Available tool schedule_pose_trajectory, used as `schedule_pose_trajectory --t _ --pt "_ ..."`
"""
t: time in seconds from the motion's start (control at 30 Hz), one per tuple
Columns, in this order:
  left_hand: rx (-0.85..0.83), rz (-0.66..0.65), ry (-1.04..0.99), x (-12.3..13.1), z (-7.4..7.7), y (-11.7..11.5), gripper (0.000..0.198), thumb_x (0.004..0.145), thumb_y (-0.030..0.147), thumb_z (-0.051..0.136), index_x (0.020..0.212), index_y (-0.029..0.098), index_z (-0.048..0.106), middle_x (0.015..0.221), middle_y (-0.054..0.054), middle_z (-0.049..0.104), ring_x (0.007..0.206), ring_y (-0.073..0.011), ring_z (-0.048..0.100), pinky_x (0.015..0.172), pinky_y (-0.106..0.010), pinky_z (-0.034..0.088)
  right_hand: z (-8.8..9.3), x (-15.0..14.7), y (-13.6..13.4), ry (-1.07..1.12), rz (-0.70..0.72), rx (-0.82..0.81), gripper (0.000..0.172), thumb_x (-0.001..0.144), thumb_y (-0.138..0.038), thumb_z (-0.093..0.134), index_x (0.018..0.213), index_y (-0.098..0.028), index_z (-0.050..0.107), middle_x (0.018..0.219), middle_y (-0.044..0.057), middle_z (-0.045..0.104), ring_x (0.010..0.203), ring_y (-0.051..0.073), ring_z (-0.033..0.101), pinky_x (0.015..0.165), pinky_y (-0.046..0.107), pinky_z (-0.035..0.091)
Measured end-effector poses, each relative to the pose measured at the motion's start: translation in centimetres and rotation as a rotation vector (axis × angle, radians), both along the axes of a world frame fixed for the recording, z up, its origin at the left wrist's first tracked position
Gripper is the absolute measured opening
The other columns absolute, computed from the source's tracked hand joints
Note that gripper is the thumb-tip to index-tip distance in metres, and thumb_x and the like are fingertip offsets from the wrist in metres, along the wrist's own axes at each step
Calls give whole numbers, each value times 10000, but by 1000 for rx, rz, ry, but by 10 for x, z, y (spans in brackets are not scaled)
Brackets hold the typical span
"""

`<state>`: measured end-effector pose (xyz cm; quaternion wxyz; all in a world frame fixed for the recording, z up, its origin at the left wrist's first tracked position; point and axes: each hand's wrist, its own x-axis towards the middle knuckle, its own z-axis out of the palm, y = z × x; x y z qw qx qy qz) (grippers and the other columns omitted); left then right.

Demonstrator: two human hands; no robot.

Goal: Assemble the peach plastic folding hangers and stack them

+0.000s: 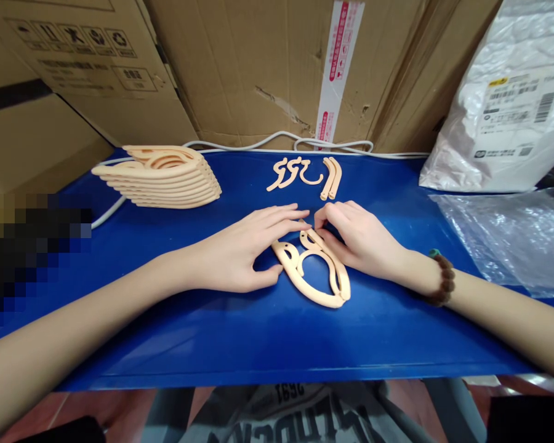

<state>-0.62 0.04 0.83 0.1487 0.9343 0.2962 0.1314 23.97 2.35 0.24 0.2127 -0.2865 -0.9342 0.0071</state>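
A beige plastic folding hanger (311, 298) lies folded on the blue table in front of me, with its curved hook inside its two arms. My right hand (357, 237) is closed at the upper right of the hanger, fingers curled against its right arm. On the other side, my left hand (240, 246) has its fingers stretched out. Its thumb tip touches or nearly touches the hanger's left arm, and its fingertips reach over the top end. The right fingertips are partly hidden.
A stack of beige folded hangers (161, 178) stands at the back left. Loose hooks (284, 174) and two curved arms (331, 178) lie behind my hands. Cardboard boxes (268, 74) and a white cable (253, 146) line the back. A white parcel (498, 111) and clear plastic bag (517, 240) are at right.
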Motion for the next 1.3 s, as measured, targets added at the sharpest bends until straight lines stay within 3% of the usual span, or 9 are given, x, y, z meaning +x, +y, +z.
schedule_pose_trajectory --t 0.17,0.27,0.33,0.47,0.67,0.83,1.03,1.13,1.3 --pt "-35 -6 -28 2 -2 0 704 856 397 624 1476 239 331 1561 -100 338 1450 -287 294 1202 -522 221 4 2 -2 71 83 -98 104 969 -254 431 974 -190 512 938 59 668 821 182 589 825 339 419" --pt "-82 8 -70 2 -1 0 769 852 424 644 1506 250 278 1558 -102 333 1428 -277 331 1174 -462 311 4 2 -1 58 94 -91 178 983 -286 428 1092 -195 535 1089 63 677 1018 216 594 1016 430 335" --pt "-88 24 -76 2 -1 1 852 820 507 677 1514 242 260 1543 -111 346 1411 -279 351 1156 -436 343 4 2 1 51 12 -71 211 996 -307 407 1105 -196 550 1107 63 674 1076 229 569 1054 457 281" --pt "-4 39 -32 5 -1 -1 967 724 695 679 1487 225 315 1496 -128 406 1343 -315 414 1114 -468 365 2 3 7 146 -165 -116 257 1015 -347 366 997 -196 573 1019 59 681 964 216 566 929 402 350" --pt "-23 -39 -48 13 -6 -4 836 804 637 641 1460 207 351 1440 -128 470 1318 -302 420 1092 -444 367 2 3 8 189 -166 -154 228 1003 -349 404 954 -202 572 990 46 686 923 207 563 873 376 354" --pt "37 19 -50 11 -7 -1 772 823 612 631 1430 198 393 1313 -125 544 1164 -287 514 986 -421 446 2 3 6 246 -186 -193 249 994 -381 430 944 -194 586 924 40 681 848 189 575 790 334 380" --pt "297 217 -125 1 -1 6 736 834 594 631 1395 156 445 1262 -138 544 1110 -293 510 981 -450 434 3 4 6 361 -326 -368 373 988 -483 411 839 -186 580 714 -25 574 631 107 484 596 259 332" --pt "363 307 -123 -3 1 9 732 844 592 618 1414 174 427 1268 -139 530 1120 -312 500 990 -483 419 4 3 6 441 -286 -516 353 944 -488 504 777 -181 561 650 -46 483 582 89 396 548 250 288" --pt "405 287 -54 -3 0 11 749 860 578 598 1463 205 355 1298 -140 505 1145 -323 488 999 -492 412 8 -1 6 631 -168 -876 338 906 -361 589 644 -180 477 561 -70 392 523 69 316 508 246 236"
